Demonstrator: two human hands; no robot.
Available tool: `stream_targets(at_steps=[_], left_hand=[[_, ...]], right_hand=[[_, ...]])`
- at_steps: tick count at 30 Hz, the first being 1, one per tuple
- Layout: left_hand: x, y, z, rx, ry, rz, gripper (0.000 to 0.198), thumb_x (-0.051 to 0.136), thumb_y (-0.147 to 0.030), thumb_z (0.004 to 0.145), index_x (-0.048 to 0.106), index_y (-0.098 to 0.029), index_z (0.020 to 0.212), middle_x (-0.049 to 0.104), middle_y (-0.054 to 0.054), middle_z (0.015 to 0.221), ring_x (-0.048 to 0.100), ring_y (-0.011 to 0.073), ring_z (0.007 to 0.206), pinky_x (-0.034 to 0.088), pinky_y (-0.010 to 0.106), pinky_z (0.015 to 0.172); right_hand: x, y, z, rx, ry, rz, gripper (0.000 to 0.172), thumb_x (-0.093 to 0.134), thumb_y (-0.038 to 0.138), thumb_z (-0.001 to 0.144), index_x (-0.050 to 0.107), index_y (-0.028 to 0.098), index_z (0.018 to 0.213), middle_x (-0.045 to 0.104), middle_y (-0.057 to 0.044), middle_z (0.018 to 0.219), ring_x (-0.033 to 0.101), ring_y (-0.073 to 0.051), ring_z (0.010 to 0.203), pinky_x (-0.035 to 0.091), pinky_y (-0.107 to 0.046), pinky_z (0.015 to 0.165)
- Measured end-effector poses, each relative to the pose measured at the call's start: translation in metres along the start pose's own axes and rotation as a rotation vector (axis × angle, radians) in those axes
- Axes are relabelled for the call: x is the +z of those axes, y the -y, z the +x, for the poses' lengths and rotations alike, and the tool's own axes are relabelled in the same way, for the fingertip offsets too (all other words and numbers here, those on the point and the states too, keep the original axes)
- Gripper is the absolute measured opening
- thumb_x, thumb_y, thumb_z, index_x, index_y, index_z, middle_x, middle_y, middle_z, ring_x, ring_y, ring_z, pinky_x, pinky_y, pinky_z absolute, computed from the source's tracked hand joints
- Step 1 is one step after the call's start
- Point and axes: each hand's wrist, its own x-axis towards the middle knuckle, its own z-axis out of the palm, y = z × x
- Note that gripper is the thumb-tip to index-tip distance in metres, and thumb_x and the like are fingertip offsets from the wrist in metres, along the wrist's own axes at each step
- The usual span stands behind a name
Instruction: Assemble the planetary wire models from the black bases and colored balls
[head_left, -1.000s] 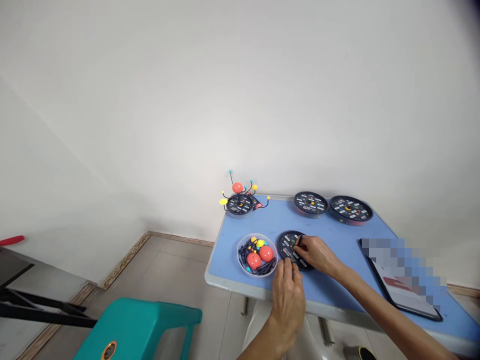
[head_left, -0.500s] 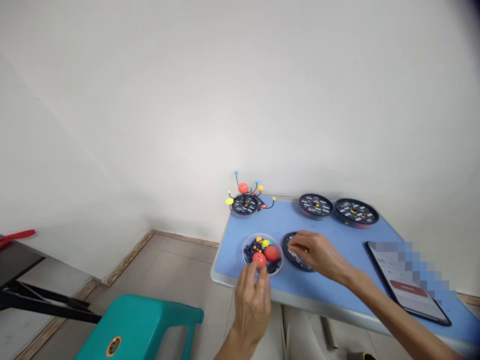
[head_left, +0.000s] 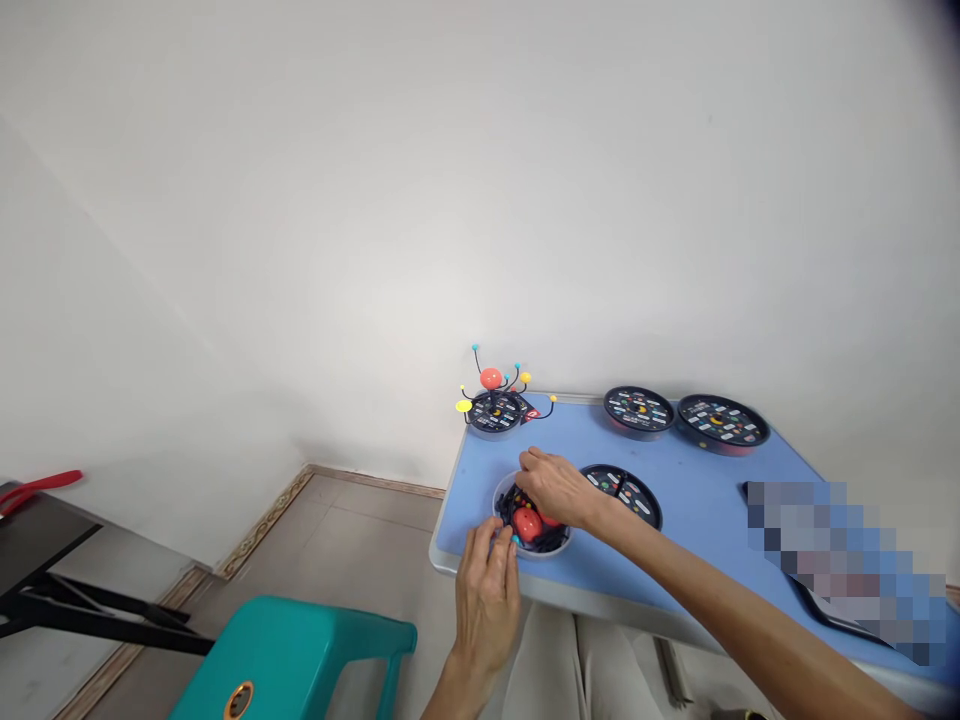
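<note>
My right hand (head_left: 551, 487) hangs over the back of a clear plastic bowl (head_left: 555, 545), its fingers curled down toward the contents. My left hand (head_left: 486, 600) is at the bowl's front left rim, with its fingertips bunched among the pieces. Inside lie black rods, small coloured balls and a large orange ball (head_left: 527, 523); my right hand partly hides a second orange ball. Beside the bowl, a round black disc (head_left: 637, 500) with printed labels carries a thin black rod (head_left: 619, 484).
The blue table (head_left: 480, 530) ends close to my left. Two more labelled discs (head_left: 639, 411) (head_left: 722, 423) stand at its back, beside an assembled ball-and-wire model (head_left: 495, 410). A pixelated phone (head_left: 840, 570) lies right. A teal stool (head_left: 292, 650) stands below left.
My right hand has moved left from the black disc to above the bowl. My left hand has moved onto the bowl's front rim. The disc now shows uncovered, with a black rod on it.
</note>
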Motion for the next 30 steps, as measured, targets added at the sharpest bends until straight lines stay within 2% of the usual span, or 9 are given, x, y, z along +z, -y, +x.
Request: stream_targets(at_steps=[3, 7, 10, 13, 15, 17, 20, 23, 30], left_hand=[[-0.001, 0.005, 0.003, -0.073, 0.000, -0.059, 0.027, 0.044, -0.013, 0.094, 0.062, -0.018, 0.113, 0.064, 0.011, 0.111, 0.063, 0.0199, 0.103, 0.054, 0.035, 0.090], [-0.005, 0.010, 0.023, -0.110, 0.008, 0.001, 0.030, 0.039, -0.012, 0.096, 0.062, -0.017, 0.114, 0.064, 0.010, 0.108, 0.061, 0.0190, 0.099, 0.053, 0.033, 0.085], [-0.006, 0.008, 0.047, -0.076, 0.174, 0.214, 0.029, 0.039, -0.011, 0.094, 0.066, -0.015, 0.103, 0.063, 0.010, 0.093, 0.057, 0.0205, 0.087, 0.050, 0.034, 0.077], [-0.001, 0.001, 0.070, -0.039, 0.366, 0.452, 0.027, 0.042, -0.010, 0.091, 0.068, -0.015, 0.087, 0.060, 0.009, 0.086, 0.052, 0.0220, 0.082, 0.045, 0.036, 0.073], [0.002, -0.003, 0.080, -0.013, 0.433, 0.548, 0.027, 0.043, -0.006, 0.089, 0.068, -0.014, 0.084, 0.060, 0.011, 0.087, 0.052, 0.0228, 0.083, 0.043, 0.036, 0.073], [0.006, -0.005, 0.085, 0.022, 0.469, 0.596, 0.027, 0.043, -0.005, 0.087, 0.068, -0.015, 0.082, 0.060, 0.011, 0.087, 0.052, 0.0235, 0.084, 0.042, 0.036, 0.074], [0.009, -0.005, 0.085, 0.046, 0.480, 0.622, 0.026, 0.045, -0.005, 0.087, 0.069, -0.015, 0.082, 0.060, 0.012, 0.088, 0.053, 0.0242, 0.086, 0.042, 0.037, 0.076], [0.012, -0.002, 0.082, 0.028, 0.482, 0.621, 0.027, 0.045, -0.002, 0.085, 0.068, -0.014, 0.080, 0.060, 0.011, 0.088, 0.053, 0.0241, 0.089, 0.042, 0.037, 0.079], [0.014, 0.001, 0.081, 0.016, 0.440, 0.585, 0.028, 0.043, -0.001, 0.085, 0.066, -0.014, 0.077, 0.060, 0.011, 0.087, 0.054, 0.0232, 0.086, 0.042, 0.035, 0.077]], right_hand=[[-0.009, -0.009, -0.011, 0.060, -0.062, 0.053, 0.024, 0.045, 0.011, 0.090, 0.068, 0.016, 0.084, 0.065, -0.011, 0.093, 0.057, -0.021, 0.090, 0.037, -0.028, 0.067], [-0.018, -0.016, -0.025, 0.162, -0.142, 0.204, 0.021, 0.049, 0.006, 0.079, 0.065, 0.018, 0.071, 0.065, -0.005, 0.075, 0.054, -0.018, 0.075, 0.030, -0.027, 0.060], [-0.017, -0.018, -0.032, 0.237, -0.187, 0.390, 0.019, 0.048, 0.009, 0.075, 0.064, 0.018, 0.069, 0.062, -0.002, 0.067, 0.050, -0.015, 0.065, 0.028, -0.026, 0.057], [-0.012, -0.020, -0.037, 0.263, -0.237, 0.741, 0.024, 0.047, 0.012, 0.073, 0.067, 0.018, 0.086, 0.057, 0.003, 0.061, 0.043, -0.012, 0.055, 0.030, -0.025, 0.057], [-0.010, -0.020, -0.040, 0.257, -0.255, 1.006, 0.029, 0.047, 0.014, 0.070, 0.065, 0.018, 0.093, 0.054, 0.006, 0.057, 0.040, -0.011, 0.052, 0.030, -0.024, 0.055], [-0.011, -0.019, -0.043, 0.261, -0.267, 1.227, 0.027, 0.048, 0.016, 0.068, 0.062, 0.018, 0.091, 0.053, 0.007, 0.057, 0.039, -0.010, 0.052, 0.029, -0.024, 0.054], [-0.014, -0.015, -0.047, 0.289, -0.283, 1.446, 0.018, 0.053, 0.019, 0.066, 0.058, 0.019, 0.083, 0.053, 0.007, 0.055, 0.040, -0.010, 0.052, 0.028, -0.023, 0.053], [-0.016, -0.013, -0.050, 0.325, -0.302, 1.565, 0.012, 0.058, 0.021, 0.065, 0.058, 0.018, 0.076, 0.051, 0.007, 0.053, 0.039, -0.009, 0.052, 0.027, -0.023, 0.052], [-0.013, -0.016, -0.053, 0.389, -0.346, 1.672, 0.021, 0.066, 0.025, 0.060, 0.058, 0.018, 0.078, 0.056, 0.006, 0.053, 0.038, -0.008, 0.050, 0.024, -0.023, 0.050]])
